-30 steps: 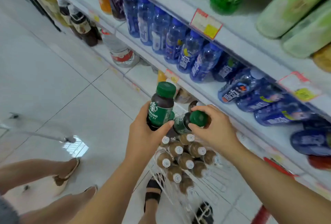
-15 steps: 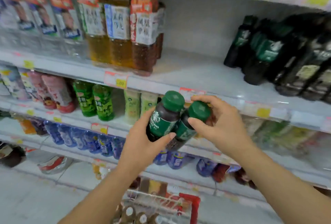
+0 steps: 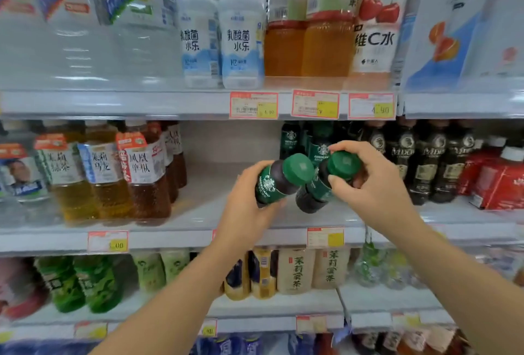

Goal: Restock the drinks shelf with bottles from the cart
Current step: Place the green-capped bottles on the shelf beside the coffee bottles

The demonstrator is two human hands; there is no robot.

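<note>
Green-capped, dark-bodied coffee bottles, two in number, one per hand.

Left hand (image 3: pixel 249 207): fingers and thumb wrapped round the green-labelled body of the left bottle (image 3: pixel 273 184), which tilts with its cap up and to the right.

Right hand (image 3: pixel 368 181): fingers curled over the cap and neck of the right bottle (image 3: pixel 312 194), gripped from above; the bottle leans, base down and to the left.

The two caps sit just beside each other. Both bottles are held in the air in front of the middle shelf (image 3: pixel 209 201), over its bare stretch, not yet set down.

Back of that shelf, behind the hands: matching green-labelled bottles (image 3: pixel 290 139), upright.
To their right: a row of dark bottles (image 3: pixel 425 161) with pale labels, then red-wrapped drinks (image 3: pixel 499 178) with white caps.
Left of the bare stretch: tea bottles (image 3: pixel 141 176), white labels, amber to brown contents.
Shelf edge: price tags (image 3: pixel 325 237), red-bordered with yellow patches.
Upper shelf: white bottles (image 3: pixel 241 39) with blue print; orange drinks (image 3: pixel 306 45) just beside them.
Lower shelf: green bottles (image 3: pixel 85 283) at left, beige bottles (image 3: pixel 312 269) nearer the centre.
</note>
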